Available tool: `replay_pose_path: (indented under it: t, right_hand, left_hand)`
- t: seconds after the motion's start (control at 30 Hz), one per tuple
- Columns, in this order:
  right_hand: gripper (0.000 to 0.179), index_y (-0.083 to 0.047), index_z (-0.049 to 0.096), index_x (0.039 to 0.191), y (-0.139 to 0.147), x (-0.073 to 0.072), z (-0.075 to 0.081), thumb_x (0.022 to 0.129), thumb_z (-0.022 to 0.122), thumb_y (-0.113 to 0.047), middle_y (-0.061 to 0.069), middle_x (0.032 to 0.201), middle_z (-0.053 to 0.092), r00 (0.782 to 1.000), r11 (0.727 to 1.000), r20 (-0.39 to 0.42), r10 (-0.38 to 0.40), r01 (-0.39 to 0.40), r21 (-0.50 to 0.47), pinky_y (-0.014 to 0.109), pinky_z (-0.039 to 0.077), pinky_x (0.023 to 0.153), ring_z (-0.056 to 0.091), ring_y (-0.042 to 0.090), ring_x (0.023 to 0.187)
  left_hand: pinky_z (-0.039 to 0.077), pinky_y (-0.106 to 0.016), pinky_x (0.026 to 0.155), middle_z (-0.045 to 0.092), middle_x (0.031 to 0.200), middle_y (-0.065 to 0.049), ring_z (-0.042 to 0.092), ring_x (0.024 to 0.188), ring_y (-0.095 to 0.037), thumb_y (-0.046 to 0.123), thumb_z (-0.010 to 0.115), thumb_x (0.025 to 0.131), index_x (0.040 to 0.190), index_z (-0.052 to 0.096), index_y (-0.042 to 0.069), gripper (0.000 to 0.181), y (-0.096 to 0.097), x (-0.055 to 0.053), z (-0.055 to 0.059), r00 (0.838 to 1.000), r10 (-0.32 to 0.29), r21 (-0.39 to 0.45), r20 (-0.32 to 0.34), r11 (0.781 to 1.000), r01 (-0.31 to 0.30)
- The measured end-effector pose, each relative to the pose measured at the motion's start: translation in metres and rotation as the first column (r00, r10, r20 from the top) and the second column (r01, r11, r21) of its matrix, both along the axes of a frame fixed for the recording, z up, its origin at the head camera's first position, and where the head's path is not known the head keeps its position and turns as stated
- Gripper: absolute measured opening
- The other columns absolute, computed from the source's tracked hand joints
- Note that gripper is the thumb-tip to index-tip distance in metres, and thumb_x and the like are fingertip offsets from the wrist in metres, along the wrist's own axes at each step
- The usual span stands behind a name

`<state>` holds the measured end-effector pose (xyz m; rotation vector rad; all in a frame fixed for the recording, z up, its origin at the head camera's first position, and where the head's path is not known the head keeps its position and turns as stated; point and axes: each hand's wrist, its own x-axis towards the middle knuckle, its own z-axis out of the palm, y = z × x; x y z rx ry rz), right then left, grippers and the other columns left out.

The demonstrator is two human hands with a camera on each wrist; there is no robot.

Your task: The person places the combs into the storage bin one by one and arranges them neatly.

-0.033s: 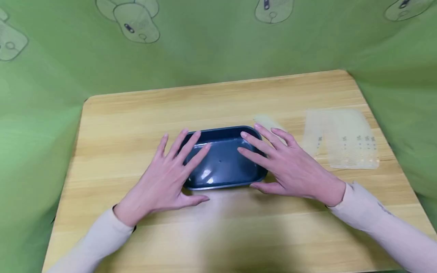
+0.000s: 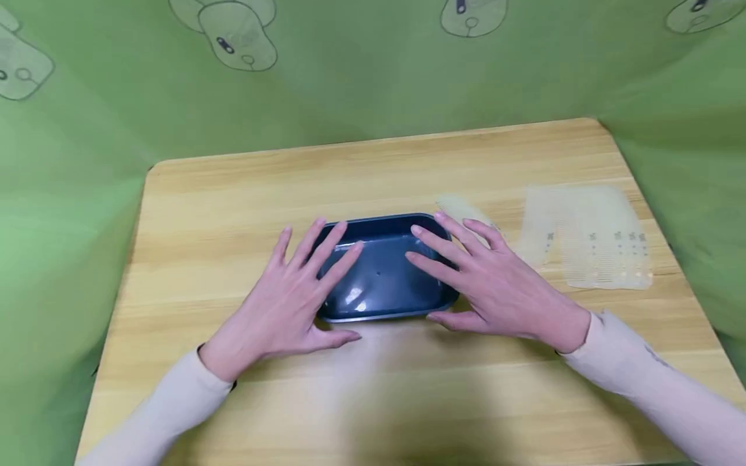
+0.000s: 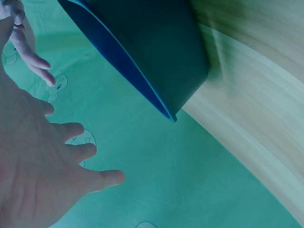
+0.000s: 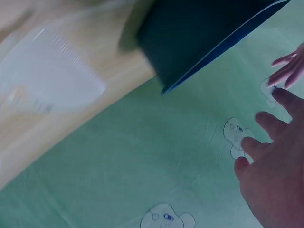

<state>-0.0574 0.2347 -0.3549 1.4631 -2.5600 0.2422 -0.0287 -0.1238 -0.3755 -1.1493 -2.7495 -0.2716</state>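
Observation:
A dark blue rectangular plastic tray (image 2: 387, 275) with deep walls and rounded corners stands on the wooden table; no contents show in the visible part. Over its left end, my left hand (image 2: 282, 301) is held with fingers spread and straight. Opposite it, my right hand (image 2: 495, 281) spreads its fingers over the tray's right end. In the left wrist view, the left hand (image 3: 42, 156) is apart from the tray's wall (image 3: 156, 52). The right wrist view likewise shows a gap between the right hand (image 4: 280, 161) and the tray (image 4: 190, 38). Neither hand holds anything.
Thin translucent plastic pieces (image 2: 606, 239) with comb-like toothed edges and small printed marks lie on the table's right side. Another translucent piece (image 2: 460, 208) lies behind the right hand, partly hidden. A green curtain (image 2: 361, 77) with cartoon faces surrounds the table (image 2: 245, 188).
The head view has shifted very slightly, so the table, tray and left hand appear a little farther right. Both hands keep the same spread pose.

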Motion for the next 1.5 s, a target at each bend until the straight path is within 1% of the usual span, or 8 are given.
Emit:
replay_pose_path:
  t: [0.23,0.3,0.43,0.63,0.83,0.97,1.2,1.5]
  right_hand:
    - [0.057,-0.005,0.058,0.156,0.023,-0.014,-0.016,0.112,0.059,-0.041,0.019,0.163,0.051,0.96,0.939,0.186,-0.208,0.249,-0.238,0.064,0.04,0.115,0.049,0.042,0.146]
    - [0.05,0.003,0.056,0.154,0.033,-0.022,-0.022,0.112,0.061,-0.024,0.024,0.149,0.06,0.894,0.861,0.304,-0.328,0.416,-0.294,0.063,0.048,0.107,0.06,0.042,0.132]
    - [0.06,0.015,0.046,0.153,0.047,-0.037,-0.036,0.111,0.066,-0.023,0.033,0.131,0.061,0.694,0.726,0.485,-0.532,0.669,-0.161,0.065,0.054,0.092,0.065,0.046,0.111]
    - [0.08,0.027,0.048,0.14,0.056,-0.051,-0.054,0.099,0.083,-0.032,0.041,0.116,0.055,0.631,0.716,0.439,-0.64,0.696,0.045,0.064,0.049,0.08,0.053,0.052,0.099]
    - [0.083,0.023,0.04,0.148,0.063,-0.048,-0.053,0.103,0.08,-0.033,0.036,0.117,0.054,0.539,0.696,0.534,-0.651,0.706,0.135,0.061,0.05,0.079,0.053,0.046,0.098]
    - [0.075,0.02,0.037,0.15,0.062,-0.047,-0.055,0.106,0.076,-0.027,0.035,0.121,0.058,0.545,0.704,0.568,-0.617,0.704,0.089,0.06,0.052,0.08,0.057,0.045,0.1]
    - [0.044,0.023,0.047,0.132,0.059,-0.046,-0.056,0.109,0.066,-0.01,0.037,0.119,0.05,0.637,0.707,0.496,-0.59,0.705,-0.065,0.059,0.048,0.079,0.05,0.044,0.098]
    - [0.03,0.021,0.054,0.118,0.064,-0.046,-0.056,0.115,0.051,-0.009,0.032,0.113,0.052,0.633,0.68,0.542,-0.553,0.718,-0.144,0.044,0.045,0.075,0.049,0.039,0.093]
  left_hand:
    - [0.019,-0.07,0.126,0.012,0.181,-0.019,0.008,0.165,-0.041,0.089,0.064,0.085,0.177,0.01,0.012,0.132,-0.004,-0.004,-0.017,0.996,0.04,0.055,0.08,0.998,-0.044]
    - [0.021,-0.064,0.128,0.007,0.182,-0.016,0.008,0.166,-0.039,0.086,0.07,0.084,0.177,0.006,0.013,0.135,-0.01,-0.005,-0.023,0.986,0.068,0.101,0.152,0.991,-0.084]
    - [0.029,-0.056,0.127,-0.003,0.182,-0.012,0.01,0.166,-0.036,0.08,0.08,0.082,0.177,0.002,0.013,0.14,-0.022,-0.007,-0.035,0.942,0.093,0.197,0.323,0.967,-0.163]
    - [0.034,-0.056,0.124,-0.009,0.181,-0.015,0.017,0.163,-0.04,0.08,0.08,0.082,0.176,-0.006,0.014,0.144,-0.027,-0.006,-0.049,0.874,0.124,0.227,0.47,0.94,-0.256]
    - [0.031,-0.055,0.125,-0.007,0.181,-0.017,0.014,0.164,-0.037,0.081,0.081,0.08,0.175,-0.012,0.016,0.148,-0.028,-0.009,-0.058,0.84,0.114,0.232,0.531,0.934,-0.273]
    - [0.027,-0.053,0.127,-0.006,0.182,-0.015,0.009,0.165,-0.033,0.08,0.082,0.08,0.174,-0.014,0.016,0.149,-0.03,-0.008,-0.064,0.822,0.104,0.246,0.56,0.927,-0.284]
    - [0.027,-0.053,0.127,-0.004,0.183,-0.005,0.011,0.166,-0.026,0.074,0.088,0.079,0.173,-0.017,0.022,0.151,-0.032,-0.007,-0.066,0.807,0.066,0.33,0.586,0.89,-0.313]
    - [0.029,-0.05,0.127,-0.005,0.182,0.003,0.012,0.165,-0.019,0.071,0.092,0.076,0.174,-0.017,0.023,0.153,-0.031,-0.008,-0.07,0.801,0.026,0.391,0.597,0.863,-0.32]
